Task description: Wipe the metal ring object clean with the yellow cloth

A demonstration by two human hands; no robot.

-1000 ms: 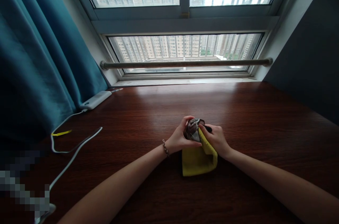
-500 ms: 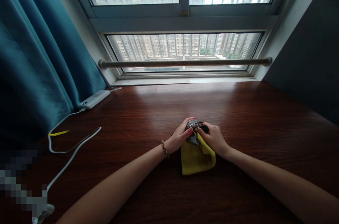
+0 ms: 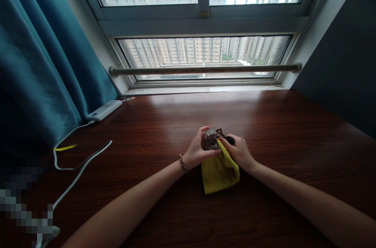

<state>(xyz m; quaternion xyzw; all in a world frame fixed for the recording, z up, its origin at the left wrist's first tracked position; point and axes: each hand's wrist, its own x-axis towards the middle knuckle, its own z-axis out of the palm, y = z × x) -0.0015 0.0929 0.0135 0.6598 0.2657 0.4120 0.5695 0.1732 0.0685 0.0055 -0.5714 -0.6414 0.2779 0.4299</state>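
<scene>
Two hands meet over one small, shiny, dark-patterned object at the middle of the dark reddish-brown wooden table. What this object is I cannot tell; it is too small and half covered, so its long axis and the way it points are not clear. Under it and toward the person hangs a yellow soft cloth, whose long side runs from the object down toward the person, with the lower end lying on the table.

On the left side of the object is the left hand, curled around it, thumb in front and fingers over the top. The right hand presses the upper edge of the cloth against the object's right side, fingers bent and closed. Both hands are close together, almost touching. On the left wrist sits a thin beaded bracelet.

Far to the left, near the teal curtain, lies a white flat power bank with a white cable running from it along the table.
</scene>
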